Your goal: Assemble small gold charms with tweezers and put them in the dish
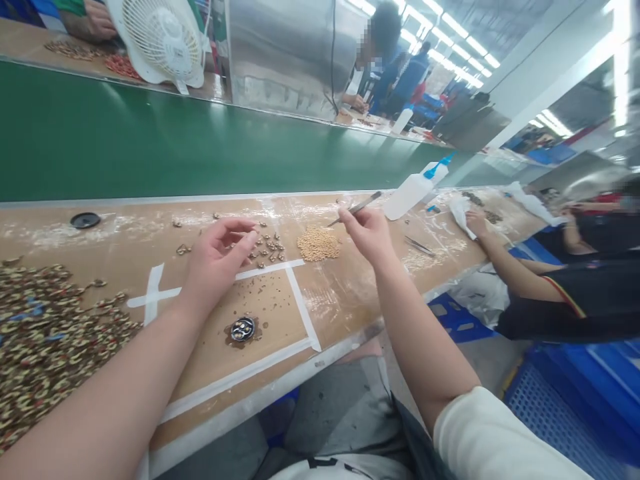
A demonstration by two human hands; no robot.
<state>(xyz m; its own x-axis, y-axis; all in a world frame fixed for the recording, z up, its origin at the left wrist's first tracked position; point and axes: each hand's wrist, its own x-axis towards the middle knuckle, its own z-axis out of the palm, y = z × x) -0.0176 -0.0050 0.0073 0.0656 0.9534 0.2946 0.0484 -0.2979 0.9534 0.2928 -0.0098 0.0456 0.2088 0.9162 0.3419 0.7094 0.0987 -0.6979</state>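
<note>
So we've got our right hand point(367, 233) closed around a pair of metal tweezers point(364, 203), pen-style, with the tip down by the far edge of a heap of tiny tan pieces point(319, 244) on the brown work surface point(345, 297), though we can't tell if it's actually touching them. Our left hand point(220, 257) is half curled, thumb and fingertips close together, right beside a loose scatter of small metallic parts point(273, 247), and honestly we can't tell whether there's anything pinched in it. Nearer to us, inside the white tape point(303, 308) lines, sits a little round black dish point(243, 329) with dark wet spots around it. Off to the left we see a big spread of brown and cream pieces point(45, 333), plus a black disc point(85, 220) farther back. Past our right hand there's a white squeeze bottle point(406, 196) with a blue nozzle, tilted over, a second pair of tweezers point(419, 245) lying flat, and a co-worker's hand point(477, 223) by some white material
</note>
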